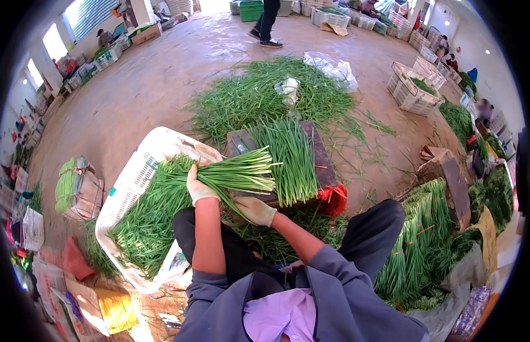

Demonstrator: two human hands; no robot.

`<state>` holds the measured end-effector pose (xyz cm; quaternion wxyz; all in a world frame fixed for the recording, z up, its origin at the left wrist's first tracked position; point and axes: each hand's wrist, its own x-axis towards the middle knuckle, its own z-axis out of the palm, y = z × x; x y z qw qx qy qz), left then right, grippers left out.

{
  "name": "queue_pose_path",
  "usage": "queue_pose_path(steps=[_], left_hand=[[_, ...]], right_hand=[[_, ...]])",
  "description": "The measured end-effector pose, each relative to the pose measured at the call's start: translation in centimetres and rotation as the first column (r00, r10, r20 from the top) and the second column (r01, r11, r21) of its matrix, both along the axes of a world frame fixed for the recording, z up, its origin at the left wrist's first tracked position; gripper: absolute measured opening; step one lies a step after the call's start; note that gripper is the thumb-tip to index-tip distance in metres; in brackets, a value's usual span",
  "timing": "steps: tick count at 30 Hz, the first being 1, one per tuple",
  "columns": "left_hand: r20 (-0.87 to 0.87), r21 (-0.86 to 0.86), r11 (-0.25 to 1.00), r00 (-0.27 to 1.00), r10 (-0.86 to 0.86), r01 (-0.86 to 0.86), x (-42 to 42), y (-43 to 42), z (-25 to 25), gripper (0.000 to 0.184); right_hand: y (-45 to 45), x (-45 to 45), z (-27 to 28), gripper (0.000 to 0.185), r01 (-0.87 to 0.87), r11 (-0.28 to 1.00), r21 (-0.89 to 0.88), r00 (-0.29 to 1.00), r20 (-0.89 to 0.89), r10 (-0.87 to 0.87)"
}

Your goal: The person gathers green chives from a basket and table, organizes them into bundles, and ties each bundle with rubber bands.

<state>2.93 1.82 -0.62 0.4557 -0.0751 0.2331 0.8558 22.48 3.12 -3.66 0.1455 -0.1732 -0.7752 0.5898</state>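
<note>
Left hand (200, 187) was curled round a stalk bunch (237, 171); right hand (257, 211) was just beside it, grip unclear. White crate (127, 178) stood left of both; desk (237, 142), bearing stalk pile (287, 159), beyond right hand.

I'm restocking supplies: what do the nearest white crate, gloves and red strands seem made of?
White crate: likely plastic, with a smooth, slightly shiny rim and slotted walls. Gloves: perhaps thin rubber or fabric, pale and matte, fitting closely. Red strands: possibly plastic or string, bunched and limp; finish unclear.
</note>
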Motion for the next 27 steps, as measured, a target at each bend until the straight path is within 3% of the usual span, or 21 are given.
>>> queue_pose_path(steps=[2, 3, 4, 5, 6, 7, 8, 10, 12, 14, 15, 16, 18, 19, 21, 23, 24, 25, 26, 27], left_hand=[[-0.016, -0.015, 1.0, 1.0, 0.011, -0.011, 0.1, 0.0, 0.1, 0.023], [-0.033, -0.026, 0.999, 0.999, 0.022, -0.022, 0.1, 0.0, 0.2, 0.022], [-0.033, -0.025, 0.999, 0.999, 0.021, -0.022, -0.4, -0.2, -0.1, 0.022], [0.02, 0.109, 0.993, 0.999, -0.036, 0.034, -1.4, -0.4, -0.9, 0.025], [0.063, 0.243, 0.966, 0.993, -0.102, 0.084, -1.9, -0.4, -1.2, 0.027], [0.058, 0.061, 0.997, 0.997, 0.044, -0.048, -0.5, -1.0, 2.3, 0.025], [0.067, 0.012, 0.993, 0.991, 0.116, -0.117, -0.2, -0.9, 2.9, 0.021], [-0.06, -0.059, 0.991, 0.991, 0.119, -0.123, -1.2, -0.9, 1.3, 0.018], [-0.113, -0.11, 0.981, 0.982, 0.148, -0.16, -1.0, -1.7, 0.7, 0.018], [-0.164, -0.155, 0.964, 0.968, 0.19, -0.216, -0.4, -0.7, 0.4, 0.022], [-0.333, -0.245, 0.898, 0.902, 0.277, -0.366, -1.6, -0.6, -1.4, 0.02], [-0.139, -0.187, 0.976, 0.986, 0.088, -0.114, 0.9, -0.4, 1.3, 0.017], [-0.2, -0.237, 0.971, 0.98, -0.016, -0.032, 2.6, -0.7, 1.2, 0.018], [-0.257, -0.269, 0.962, 0.966, -0.038, -0.034, 4.3, -0.8, 2.3, 0.02], [-0.179, -0.196, 0.961, 0.956, -0.232, 0.196, 5.0, -0.5, 1.2, 0.023], [-0.074, -0.186, 0.886, 0.893, -0.444, 0.425, 6.0, 1.2, -0.3, 0.026], [-0.099, -0.09, 0.875, 0.87, -0.483, 0.475, 7.0, 2.7, 1.4, 0.026], [-0.062, -0.138, 0.847, 0.849, -0.524, 0.513, 5.1, 1.9, -2.5, 0.028], [-0.095, -0.172, 0.826, 0.826, -0.556, 0.536, 6.8, -0.4, 1.2, 0.032], [-0.082, -0.194, 0.814, 0.818, -0.569, 0.547, 6.9, 1.6, 1.5, 0.03]], right_hand=[[-0.3, 1.3, -0.1, 0.033, 0.158, 0.981, 0.115, 0.986, -0.062, -0.152], [-0.2, 2.2, 0.0, 0.031, 0.135, 0.991, 0.024, 0.989, 0.055, -0.136], [-0.1, 3.2, -3.4, 0.03, 0.061, 0.983, 0.172, 0.993, 0.092, -0.078], [-0.1, 4.3, -8.2, 0.028, -0.015, 0.949, 0.315, 0.99, 0.137, -0.03], [-0.4, 6.5, -8.8, 0.035, -0.284, 0.909, 0.304, 0.866, 0.488, 0.108], [-0.8, 8.7, -9.3, 0.044, -0.585, 0.782, 0.217, 0.604, 0.759, 0.241], [-0.7, 9.6, -8.4, 0.044, -0.586, 0.781, 0.216, 0.602, 0.761, 0.241], [-0.3, 10.0, -6.4, 0.053, -0.34, 0.911, 0.234, 0.572, 0.82, 0.003], [-0.1, 9.2, -2.1, 0.05, -0.215, 0.926, 0.311, 0.702, 0.708, -0.075], [-1.4, 7.2, 7.3, 0.05, 0.105, 0.924, 0.368, 0.92, 0.317, -0.231], [-2.6, 4.9, 8.2, 0.05, 0.186, 0.866, 0.464, 0.954, 0.124, -0.272], [-2.2, 5.1, 8.8, 0.05, 0.355, 0.744, 0.566, 0.917, -0.055, -0.396], [-2.1, 3.9, 9.2, 0.064, 0.391, 0.627, 0.674, 0.91, -0.184, -0.37], [-1.5, 3.4, 9.1, 0.074, 0.435, 0.437, 0.787, 0.858, -0.215, -0.467], [-0.8, 1.0, 8.3, 0.084, 0.456, 0.256, 0.852, 0.813, -0.282, -0.509], [1.3, 1.1, 6.5, 0.093, 0.367, 0.71, 0.601, 0.873, 0.042, -0.486], [2.5, 1.6, 7.8, 0.078, 0.322, 0.683, 0.656, 0.852, 0.114, -0.511], [1.9, 2.4, 6.1, 0.073, 0.318, 0.893, 0.319, 0.901, 0.192, -0.389], [2.0, 3.4, 5.1, 0.064, 0.314, 0.917, 0.246, 0.938, 0.069, -0.34], [3.4, 3.3, 4.4, 0.053, 0.422, 0.846, 0.326, 0.905, -0.099, -0.413]])
